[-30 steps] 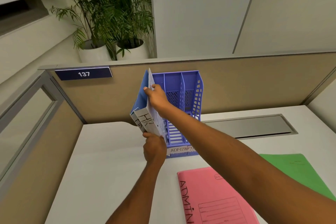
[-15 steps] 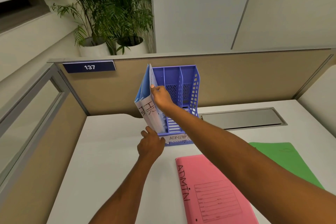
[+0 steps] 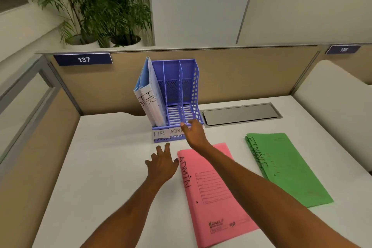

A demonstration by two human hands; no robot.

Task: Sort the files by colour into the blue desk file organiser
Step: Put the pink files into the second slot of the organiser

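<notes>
The blue desk file organiser (image 3: 186, 86) stands against the partition at the back of the desk. Two light blue files marked HR (image 3: 150, 96) lean upright in its left slot, above an HR label; the middle and right slots hold nothing. A pink file marked ADMIN (image 3: 213, 193) lies flat on the desk in front. To its right lie green files marked FINANCE (image 3: 285, 169). My right hand (image 3: 194, 133) hovers open over the organiser's front edge, above the pink file's top. My left hand (image 3: 162, 164) is open, fingers spread, just left of the pink file.
A grey cable-port lid (image 3: 240, 113) is set into the desk right of the organiser. A tan partition (image 3: 241, 74) with number plate 137 (image 3: 83, 59) runs along the back and left. Potted plants (image 3: 104, 6) stand behind it. A neighbouring desk (image 3: 330, 94) is at right.
Both hands let go of the blue HR files, which now stand in the left slot. The hands drew back toward me and down, toward the pink file. The view tilted down and right.
</notes>
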